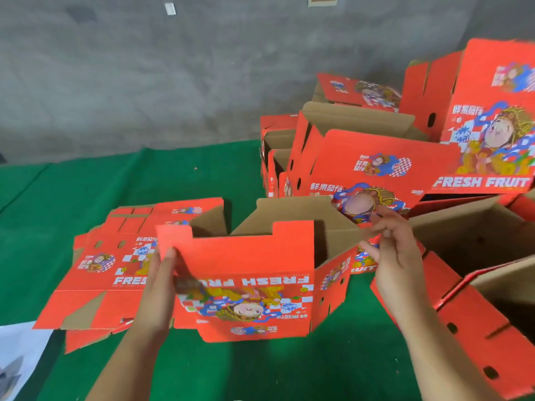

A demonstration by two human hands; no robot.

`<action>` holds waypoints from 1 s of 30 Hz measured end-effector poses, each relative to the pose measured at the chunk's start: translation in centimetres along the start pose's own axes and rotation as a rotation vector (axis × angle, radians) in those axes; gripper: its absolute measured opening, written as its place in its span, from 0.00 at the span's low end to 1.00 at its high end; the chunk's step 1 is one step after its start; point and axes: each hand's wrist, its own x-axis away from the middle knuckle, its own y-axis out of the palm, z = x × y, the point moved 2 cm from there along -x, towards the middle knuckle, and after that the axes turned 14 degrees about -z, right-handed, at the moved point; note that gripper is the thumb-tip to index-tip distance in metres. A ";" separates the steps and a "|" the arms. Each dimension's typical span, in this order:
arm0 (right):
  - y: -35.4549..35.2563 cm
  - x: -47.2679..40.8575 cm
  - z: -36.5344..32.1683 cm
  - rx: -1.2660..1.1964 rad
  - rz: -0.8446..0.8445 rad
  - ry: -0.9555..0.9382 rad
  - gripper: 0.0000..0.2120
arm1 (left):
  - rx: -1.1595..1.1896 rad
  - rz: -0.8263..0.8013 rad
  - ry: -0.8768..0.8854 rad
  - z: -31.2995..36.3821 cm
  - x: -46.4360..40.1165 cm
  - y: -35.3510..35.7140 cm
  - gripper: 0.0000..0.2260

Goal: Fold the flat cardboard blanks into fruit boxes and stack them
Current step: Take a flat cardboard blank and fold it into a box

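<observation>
Green felt floor covering [202,175] carried the half-opened red printed cardboard box blank [249,273] near its front edge. Left hand [157,287] gripped its left panel; right hand [390,256] pinched a brown inner flap [341,235]. Uneven pull would likely skew or crease the shell.

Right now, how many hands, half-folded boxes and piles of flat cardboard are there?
hands: 2, left hand and right hand, both holding the box
half-folded box: 1
pile of flat blanks: 1
total: 4
The finished boxes on the right overlap too much to count.
</observation>
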 end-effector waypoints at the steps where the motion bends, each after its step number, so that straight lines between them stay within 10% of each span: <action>1: 0.1 -0.2 -0.1 -0.036 -0.009 0.015 0.21 | 0.039 -0.027 0.014 -0.4 0.3 0.3 0.34; 7: 0.7 -1.4 0.0 -0.144 -0.094 0.046 0.04 | 0.114 -0.250 0.112 -0.3 2.3 1.4 0.24; 12: 2.3 -2.6 -0.3 -0.153 -0.152 0.086 0.09 | -0.116 -0.330 0.212 0.8 3.6 3.0 0.38; 24: 4.2 -1.3 -1.5 -0.245 -0.294 0.408 0.34 | -0.502 -0.325 0.195 3.1 4.6 1.2 0.19; 30: 5.7 1.0 -2.6 -0.416 -0.301 0.554 0.20 | -0.655 -0.532 0.041 4.8 4.8 0.1 0.13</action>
